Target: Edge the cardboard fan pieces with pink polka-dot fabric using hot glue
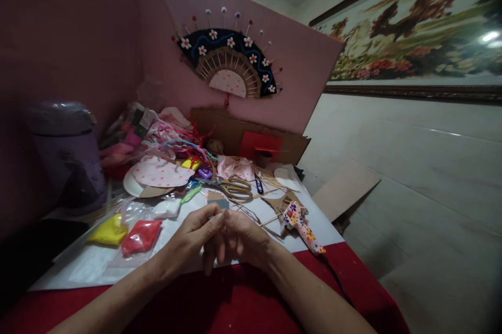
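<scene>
My left hand (203,225) and my right hand (245,233) meet above the front edge of the white sheet (164,250). The fingers of both are curled, and the fingertips press together. Whatever lies between them, if anything, is too small or hidden to make out. Just beyond my fingers lies a small grey-blue piece (218,203). Scissors with gold handles (235,187) rest behind it. To the right of my right hand, a flower-patterned glue gun (300,224) lies on a piece of brown cardboard (280,202).
Bags of yellow clay (110,230) and red clay (141,237) lie at left, near a dotted pink disc (162,172). A purple container (68,161) stands far left. A blue cutter (259,183) lies behind. A decorated fan (231,57) hangs on the pink board (301,62).
</scene>
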Motion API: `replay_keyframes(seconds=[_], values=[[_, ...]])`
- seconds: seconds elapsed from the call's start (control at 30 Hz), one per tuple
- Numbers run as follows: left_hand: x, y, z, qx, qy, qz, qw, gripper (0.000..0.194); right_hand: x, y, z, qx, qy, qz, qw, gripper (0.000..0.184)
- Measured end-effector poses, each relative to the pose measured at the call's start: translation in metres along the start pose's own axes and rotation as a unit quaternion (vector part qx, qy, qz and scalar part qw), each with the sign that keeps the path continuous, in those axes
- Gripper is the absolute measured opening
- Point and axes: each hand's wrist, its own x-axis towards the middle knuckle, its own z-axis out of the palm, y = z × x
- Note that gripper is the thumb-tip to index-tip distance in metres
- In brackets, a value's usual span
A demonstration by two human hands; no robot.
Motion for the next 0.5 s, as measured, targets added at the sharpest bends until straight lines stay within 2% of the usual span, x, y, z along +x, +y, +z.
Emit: replay_keyframes(seconds=[0.17,0.5], values=[[0.0002,0.0005,-0.0016,0.002,-0.011,-0.002,1.000,0.029,-0.0023,-0.0001,0.0006,-0.016,0.015,-0.007,1.000,0.050],[-0.0001,0.0024,-0.0021,-0.012,-0.020,-0.009,1.000,0.027,-0.0013,0.0024,-0.0021,-0.035,0.004,-0.002,0.999,0.052]])
